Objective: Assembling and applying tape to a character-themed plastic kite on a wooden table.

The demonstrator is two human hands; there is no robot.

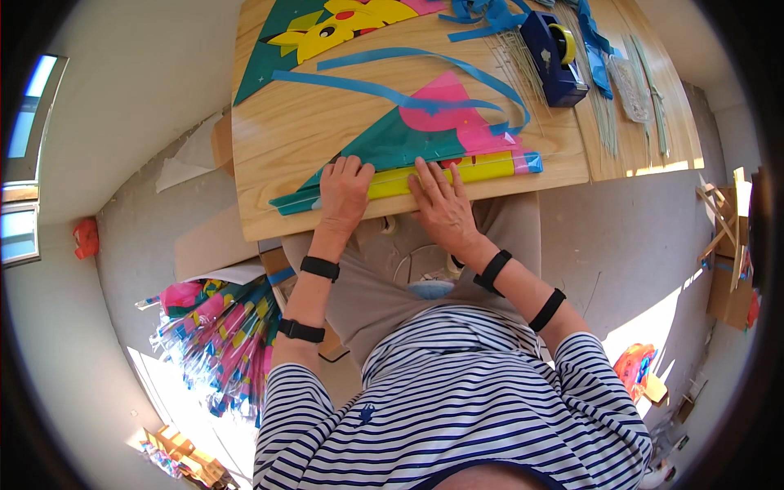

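Note:
A thin printed kite (384, 139) in green, pink and yellow lies along the near edge of the wooden table. Its near side is folded over into a narrow yellow strip (482, 169), with a light blue piece at the right end. My left hand (345, 192) is closed on the fold toward its left part, fingers curled. Farther right, my right hand (445, 208) rests on the strip with fingers stretched out and spread, holding nothing. Blue ribbon tails (367, 88) run loosely across the kite's far side. What lies beneath my fingers is hidden.
A second printed sheet (306, 37) lies at the far left of the table (563, 175). At the far right are a dark blue tape dispenser (555, 61), thin sticks (603, 122) and a clear bag (630, 90). Left of my legs sits a pile of colourful folded kites (220, 335).

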